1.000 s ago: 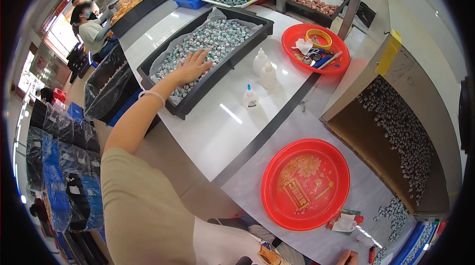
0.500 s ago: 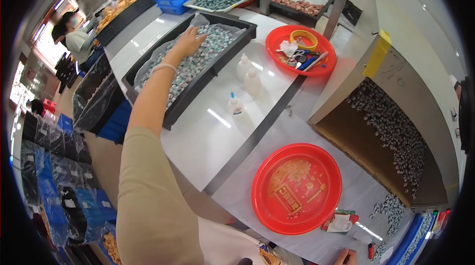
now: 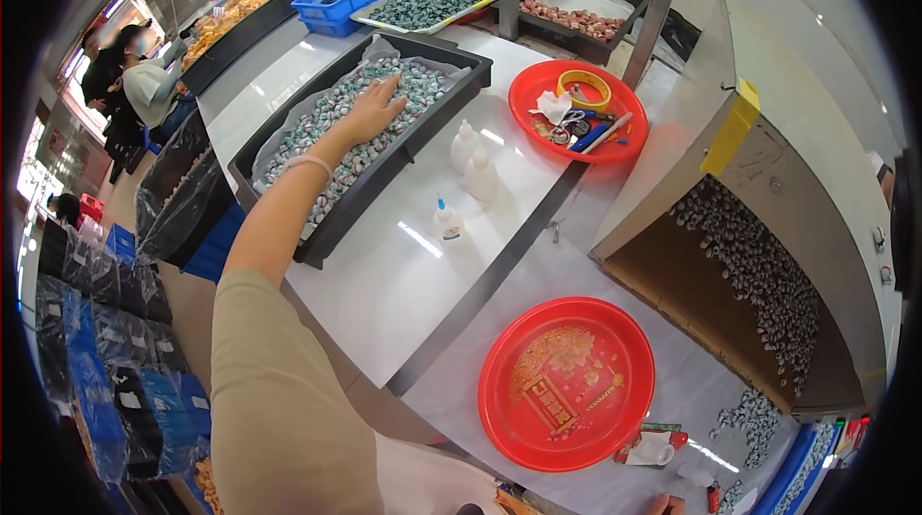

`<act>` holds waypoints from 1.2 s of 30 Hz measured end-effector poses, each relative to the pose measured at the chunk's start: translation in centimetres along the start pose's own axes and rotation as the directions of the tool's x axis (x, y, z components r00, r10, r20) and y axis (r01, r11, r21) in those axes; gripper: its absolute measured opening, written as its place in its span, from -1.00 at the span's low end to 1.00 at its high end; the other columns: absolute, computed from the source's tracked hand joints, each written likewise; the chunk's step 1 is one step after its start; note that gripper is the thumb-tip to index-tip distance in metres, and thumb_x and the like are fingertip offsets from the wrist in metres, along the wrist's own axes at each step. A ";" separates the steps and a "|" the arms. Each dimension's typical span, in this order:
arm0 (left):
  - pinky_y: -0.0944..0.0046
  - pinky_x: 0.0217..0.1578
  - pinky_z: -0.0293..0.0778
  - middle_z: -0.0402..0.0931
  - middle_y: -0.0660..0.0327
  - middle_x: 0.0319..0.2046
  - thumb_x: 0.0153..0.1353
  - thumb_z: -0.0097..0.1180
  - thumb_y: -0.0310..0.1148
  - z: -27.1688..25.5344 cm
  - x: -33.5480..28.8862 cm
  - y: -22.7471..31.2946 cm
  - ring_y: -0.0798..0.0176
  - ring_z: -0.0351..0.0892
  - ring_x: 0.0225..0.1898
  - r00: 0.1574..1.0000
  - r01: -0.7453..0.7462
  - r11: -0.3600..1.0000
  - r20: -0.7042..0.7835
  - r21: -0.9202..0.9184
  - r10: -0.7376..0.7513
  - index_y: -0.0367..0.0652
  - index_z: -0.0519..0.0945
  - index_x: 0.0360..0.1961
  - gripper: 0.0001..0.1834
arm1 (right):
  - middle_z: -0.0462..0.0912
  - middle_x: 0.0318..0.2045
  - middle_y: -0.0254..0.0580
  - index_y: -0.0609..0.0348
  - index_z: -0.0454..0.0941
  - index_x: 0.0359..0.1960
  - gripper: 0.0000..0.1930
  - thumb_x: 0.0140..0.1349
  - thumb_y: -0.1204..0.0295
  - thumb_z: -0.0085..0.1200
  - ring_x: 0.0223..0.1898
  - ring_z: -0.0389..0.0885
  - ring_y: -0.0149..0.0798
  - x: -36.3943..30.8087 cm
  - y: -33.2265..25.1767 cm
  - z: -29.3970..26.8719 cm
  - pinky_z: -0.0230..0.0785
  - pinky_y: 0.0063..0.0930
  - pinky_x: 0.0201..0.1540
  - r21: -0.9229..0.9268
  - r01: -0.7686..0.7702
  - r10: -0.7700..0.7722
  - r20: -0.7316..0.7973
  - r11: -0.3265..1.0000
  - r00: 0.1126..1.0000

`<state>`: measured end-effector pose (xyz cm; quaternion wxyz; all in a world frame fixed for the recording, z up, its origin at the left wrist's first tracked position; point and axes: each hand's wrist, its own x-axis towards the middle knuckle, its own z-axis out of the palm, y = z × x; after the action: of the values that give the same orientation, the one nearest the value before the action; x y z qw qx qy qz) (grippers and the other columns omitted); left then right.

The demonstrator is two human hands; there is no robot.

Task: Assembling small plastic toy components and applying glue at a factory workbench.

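My left hand (image 3: 373, 115) lies palm down with fingers stretched out over a layer of small rounded green, white and reddish pieces (image 3: 331, 116). They fill a long black tray (image 3: 399, 152) lined with a pale sheet. The hand touches the pieces and grips nothing I can see. At the bottom edge, only a bit of my right hand (image 3: 665, 505) shows, near a red lighter-like item (image 3: 713, 498); its fingers are mostly cut off. A round red plate (image 3: 629, 400) with a gold print lies just beyond it.
Three white squeeze bottles (image 3: 448, 221) stand beside the tray. A red dish (image 3: 519, 121) holds yellow tape and tools. On the right is an open-fronted box (image 3: 663, 270) with dark pieces. Blue trays (image 3: 327, 11) stand behind; other people are in the background.
My left hand has drawn slightly back toward me across the tray, its fingers now flatter on the pieces. My right hand has slipped lower, mostly out of the picture.
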<state>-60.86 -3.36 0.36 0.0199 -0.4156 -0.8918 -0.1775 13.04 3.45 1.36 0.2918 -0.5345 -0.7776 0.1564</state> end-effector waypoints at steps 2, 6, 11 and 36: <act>-0.21 0.17 -0.25 -0.05 0.10 0.25 0.22 -0.32 0.01 -0.2 -0.6 1.1 0.01 -0.16 0.29 0.999 -0.015 1.000 0.047 -0.025 0.017 -0.02 0.04 0.24 -0.39 | 0.41 -0.69 -0.07 0.34 0.43 -0.59 -0.81 0.09 0.46 0.02 -0.65 0.27 -0.22 0.0 -0.3 -0.1 0.21 -0.34 -0.53 -0.001 -0.018 0.018 0.004 1.000 1.000; -0.28 0.14 -0.27 -0.12 0.16 0.27 0.23 -0.36 0.03 0.9 -0.6 3.1 0.02 -0.15 0.29 0.991 -0.069 0.996 0.119 0.064 0.061 0.11 0.07 0.23 -0.44 | 0.43 -0.67 -0.07 0.33 0.44 -0.56 -0.81 0.10 0.44 0.02 -0.64 0.29 -0.22 0.0 -0.9 -0.2 0.21 -0.33 -0.53 -0.001 -0.003 0.003 0.016 1.000 1.000; -0.29 0.14 -0.27 -0.12 0.19 0.28 0.23 -0.39 0.07 0.6 0.0 4.1 0.00 -0.18 0.29 0.987 -0.082 0.994 0.146 0.065 0.072 0.25 0.10 0.22 -0.47 | 0.45 -0.66 -0.06 0.33 0.45 -0.55 -0.80 0.12 0.42 0.01 -0.64 0.31 -0.22 -0.2 -0.2 -0.2 0.22 -0.33 -0.53 -0.018 -0.002 0.002 0.037 1.000 0.999; -0.18 0.16 -0.16 -0.25 -0.07 0.27 0.02 -0.31 0.35 -6.2 -12.7 -0.2 -0.18 -0.27 0.28 0.875 0.390 0.887 0.200 0.248 -0.440 0.17 -0.02 0.26 -0.17 | 0.42 -0.71 -0.06 0.28 0.46 -0.61 -0.80 0.08 0.42 0.04 -0.69 0.33 -0.14 -0.1 0.3 -0.4 0.21 -0.33 -0.57 0.038 0.078 -0.078 0.005 0.996 0.997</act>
<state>-53.40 -14.86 3.78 -0.0900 -0.2285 -0.9688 -0.0333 13.55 3.48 1.52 0.3052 -0.4974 -0.7959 0.1614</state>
